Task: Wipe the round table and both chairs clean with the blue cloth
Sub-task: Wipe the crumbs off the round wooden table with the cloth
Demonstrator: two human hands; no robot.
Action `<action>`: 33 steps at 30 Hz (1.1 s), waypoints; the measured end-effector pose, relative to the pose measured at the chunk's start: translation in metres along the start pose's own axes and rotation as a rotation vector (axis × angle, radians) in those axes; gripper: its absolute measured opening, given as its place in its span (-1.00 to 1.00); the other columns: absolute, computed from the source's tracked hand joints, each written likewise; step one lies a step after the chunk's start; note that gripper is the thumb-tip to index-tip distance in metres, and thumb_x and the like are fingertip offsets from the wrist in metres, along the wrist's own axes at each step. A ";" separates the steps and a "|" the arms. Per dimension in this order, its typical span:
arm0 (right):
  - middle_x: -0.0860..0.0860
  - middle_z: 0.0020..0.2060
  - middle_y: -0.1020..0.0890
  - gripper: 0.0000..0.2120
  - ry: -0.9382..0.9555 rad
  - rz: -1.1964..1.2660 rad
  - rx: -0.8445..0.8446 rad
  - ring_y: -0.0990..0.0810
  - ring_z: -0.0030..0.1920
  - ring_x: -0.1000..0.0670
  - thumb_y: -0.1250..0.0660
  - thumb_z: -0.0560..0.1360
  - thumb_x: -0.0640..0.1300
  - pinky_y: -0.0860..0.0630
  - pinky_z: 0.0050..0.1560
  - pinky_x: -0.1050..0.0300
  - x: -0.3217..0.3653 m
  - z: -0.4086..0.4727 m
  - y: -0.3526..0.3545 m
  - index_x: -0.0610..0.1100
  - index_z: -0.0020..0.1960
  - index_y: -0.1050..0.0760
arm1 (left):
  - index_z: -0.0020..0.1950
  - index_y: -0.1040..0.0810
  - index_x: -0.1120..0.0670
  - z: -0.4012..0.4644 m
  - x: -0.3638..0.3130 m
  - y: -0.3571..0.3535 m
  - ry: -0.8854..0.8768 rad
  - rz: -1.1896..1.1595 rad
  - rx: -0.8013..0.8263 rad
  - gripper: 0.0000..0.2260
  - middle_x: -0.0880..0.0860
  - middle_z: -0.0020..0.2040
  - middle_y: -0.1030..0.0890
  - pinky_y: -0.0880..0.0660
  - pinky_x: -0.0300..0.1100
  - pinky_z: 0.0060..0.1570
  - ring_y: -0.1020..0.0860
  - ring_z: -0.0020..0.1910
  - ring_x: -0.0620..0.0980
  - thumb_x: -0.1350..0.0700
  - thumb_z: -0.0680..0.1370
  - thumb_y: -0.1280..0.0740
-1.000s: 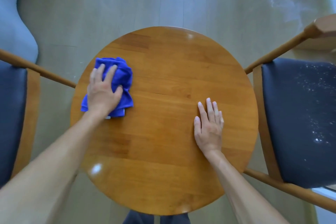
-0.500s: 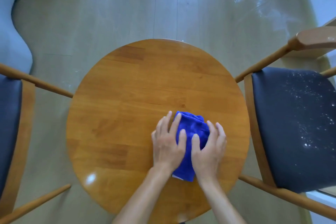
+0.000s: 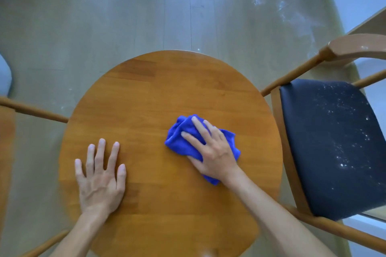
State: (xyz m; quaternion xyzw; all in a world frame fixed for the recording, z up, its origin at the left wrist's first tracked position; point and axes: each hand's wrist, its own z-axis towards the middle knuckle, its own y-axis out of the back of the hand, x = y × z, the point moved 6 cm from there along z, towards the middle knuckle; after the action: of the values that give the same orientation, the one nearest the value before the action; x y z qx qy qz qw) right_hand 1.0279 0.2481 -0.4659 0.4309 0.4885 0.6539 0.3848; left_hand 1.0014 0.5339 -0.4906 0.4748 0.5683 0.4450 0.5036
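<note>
1. The left chair point(image 3: 8, 131) shows only its wooden frame at the edge, outward of the left hand.
2. The left hand point(image 3: 100, 181) lies flat, fingers spread and straight, holding nothing, on the round table point(image 3: 158, 89).
3. The right hand point(image 3: 213, 152) presses straight fingers on the bunched blue cloth point(image 3: 179, 133), which lies under its palm.
4. Beyond that hand stands the right chair point(image 3: 334, 152), its dark seat speckled white.

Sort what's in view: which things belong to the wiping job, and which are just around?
Job: cloth under right hand; table; right chair, seat speckled white; left chair; left hand flat on table.
Around: floor, white smears.
</note>
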 end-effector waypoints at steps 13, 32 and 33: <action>-0.28 0.48 -0.23 -0.40 -0.798 -0.048 -0.148 -0.37 0.31 -0.40 -0.21 0.42 0.15 -0.40 0.21 -0.25 0.039 0.104 -0.020 -0.10 0.39 -0.41 | 0.54 -0.20 0.01 0.002 -0.001 -0.002 -0.020 0.045 0.016 -0.46 0.13 0.57 -0.14 0.04 0.25 0.44 -0.11 0.54 0.19 -0.08 0.55 -0.02; -0.31 0.51 -0.11 -0.37 -1.017 -0.076 -0.161 -0.24 0.40 -0.43 -0.22 0.48 0.09 -0.21 0.35 -0.30 -0.064 0.172 -0.020 -0.18 0.48 -0.29 | 0.54 -0.14 -0.03 0.004 -0.002 -0.001 -0.005 0.020 0.079 -0.46 0.14 0.56 -0.16 0.03 0.27 0.44 -0.12 0.54 0.19 -0.08 0.55 -0.01; -0.30 0.50 -0.16 -0.36 -0.907 -0.077 -0.157 -0.27 0.39 -0.42 -0.25 0.45 0.11 -0.25 0.34 -0.30 -0.034 0.190 -0.028 -0.17 0.45 -0.33 | 0.54 -0.15 -0.03 0.004 -0.002 -0.001 -0.003 0.021 0.083 -0.47 0.14 0.56 -0.16 0.03 0.27 0.44 -0.13 0.53 0.19 -0.09 0.57 0.01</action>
State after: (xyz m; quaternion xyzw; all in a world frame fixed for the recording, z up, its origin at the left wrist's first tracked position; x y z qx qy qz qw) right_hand 1.2195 0.2813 -0.4705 0.6245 0.2353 0.4198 0.6151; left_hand 1.0053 0.5316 -0.4920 0.5020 0.5805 0.4256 0.4794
